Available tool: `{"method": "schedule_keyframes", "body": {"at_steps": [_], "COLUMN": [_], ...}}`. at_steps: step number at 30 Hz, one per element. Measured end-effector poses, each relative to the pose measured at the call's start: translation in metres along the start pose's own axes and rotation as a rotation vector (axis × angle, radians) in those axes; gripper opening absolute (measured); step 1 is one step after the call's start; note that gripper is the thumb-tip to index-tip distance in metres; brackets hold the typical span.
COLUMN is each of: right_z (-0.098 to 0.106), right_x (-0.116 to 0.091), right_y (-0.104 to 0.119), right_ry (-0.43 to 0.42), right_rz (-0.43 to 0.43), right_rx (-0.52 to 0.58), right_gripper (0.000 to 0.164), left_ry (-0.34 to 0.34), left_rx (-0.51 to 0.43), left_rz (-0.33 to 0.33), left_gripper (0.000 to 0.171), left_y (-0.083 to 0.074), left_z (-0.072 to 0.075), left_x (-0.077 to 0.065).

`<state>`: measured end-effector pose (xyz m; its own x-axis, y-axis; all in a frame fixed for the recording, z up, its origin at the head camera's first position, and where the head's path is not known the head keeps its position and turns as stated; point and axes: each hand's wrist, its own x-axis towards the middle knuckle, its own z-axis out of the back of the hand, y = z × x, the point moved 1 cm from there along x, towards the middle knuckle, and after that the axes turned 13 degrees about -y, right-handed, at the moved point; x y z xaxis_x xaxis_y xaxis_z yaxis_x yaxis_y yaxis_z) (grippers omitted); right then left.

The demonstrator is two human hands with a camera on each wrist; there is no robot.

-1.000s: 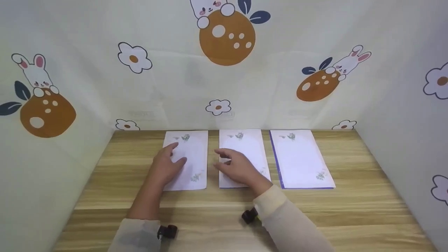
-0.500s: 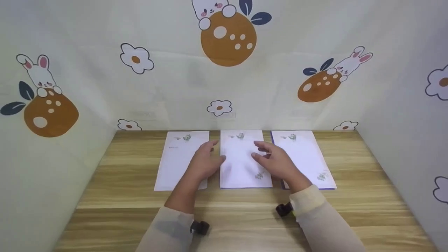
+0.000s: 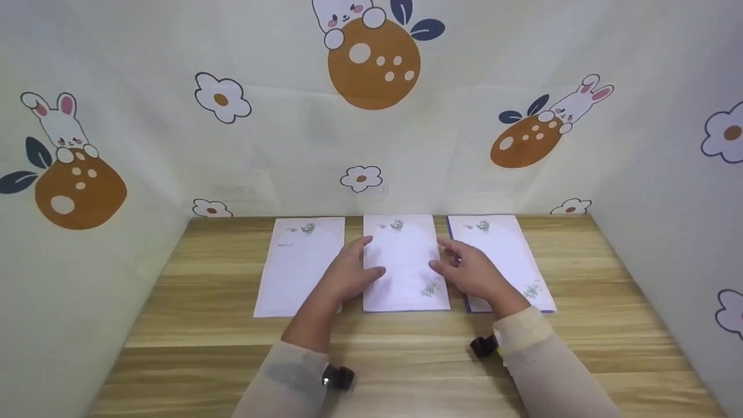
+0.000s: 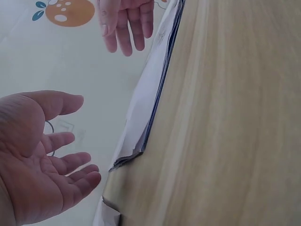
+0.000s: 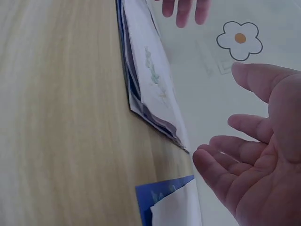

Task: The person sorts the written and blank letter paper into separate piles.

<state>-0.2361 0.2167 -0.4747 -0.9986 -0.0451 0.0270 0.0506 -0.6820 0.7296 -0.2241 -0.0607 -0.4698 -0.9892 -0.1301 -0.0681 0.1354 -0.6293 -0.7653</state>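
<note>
The person's left hand [image 3: 352,271] hovers over the left edge of the middle stationery pad [image 3: 403,249], its thumb reaching inward above the white page. The right hand [image 3: 476,271] mirrors it over the pad's right edge, index finger and thumb pointing in toward the page. Both wrist views show the hands raised above the paper, palms in sight and fingers loosely bent; each grip is slack and bare, with a gap between thumb and fingers. The forearms run from the near side of the pad in pale sleeves [image 3: 284,377], a small black camera [image 3: 338,377] at each cuff.

The middle pad lies flat on the wood-grain worktop [image 3: 406,360], a dark blue backing showing under its layered sheets and a green sprig [image 3: 430,289] printed in its near right corner. Left of it lies a matching patterned paper [image 3: 287,276], partly hidden by the left hand and forearm. Right of it lies the blue-backed pad [image 3: 514,261], its backing peeking out along the left and near edges; the right hand covers part of it. Directly behind the middle pad rises a cream cloth backdrop [image 3: 290,151] printed with rabbits, oranges and flowers.
</note>
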Motion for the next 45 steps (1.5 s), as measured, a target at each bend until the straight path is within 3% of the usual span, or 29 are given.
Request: {"method": "schedule_keyframes", "body": {"at_steps": [4,8,14,19,28,40,45], "right_z": [-0.003,-0.005,-0.004,-0.005,-0.007,-0.007,-0.007], "right_x": [0.001,0.001,-0.003,-0.007,-0.009,-0.009,-0.009], "right_y": [-0.002,-0.003,-0.004,-0.007,-0.006,-0.005,-0.006], "right_ry": [0.028,0.055,0.177,0.245,0.247,0.221,0.199], "right_rz": [0.021,0.070,0.163,0.176,0.157,0.201,0.195], "right_rx": [-0.025,-0.035,-0.119,-0.178,-0.237,-0.219,-0.222], "right_gripper": [0.077,0.075,0.075,0.078,0.079,0.075,0.073], "left_ry": [0.042,0.054,0.181,0.258,0.253,0.255,0.219], "left_rx": [-0.008,0.004,0.120,0.254,0.338,0.331,0.310], "left_rz": [0.019,-0.004,-0.115,-0.195,-0.224,-0.248,-0.247], "left_gripper": [0.080,0.080,0.082,0.085,0.085,0.080,0.071], "left_y": [0.004,0.007,0.013,0.013,0.011,0.012,0.011], "left_z": [-0.001,-0.001,-0.003,-0.005,-0.008,-0.006,-0.005], "left_x": [0.000,0.000,-0.003,-0.010,-0.015,-0.014,-0.013]}}
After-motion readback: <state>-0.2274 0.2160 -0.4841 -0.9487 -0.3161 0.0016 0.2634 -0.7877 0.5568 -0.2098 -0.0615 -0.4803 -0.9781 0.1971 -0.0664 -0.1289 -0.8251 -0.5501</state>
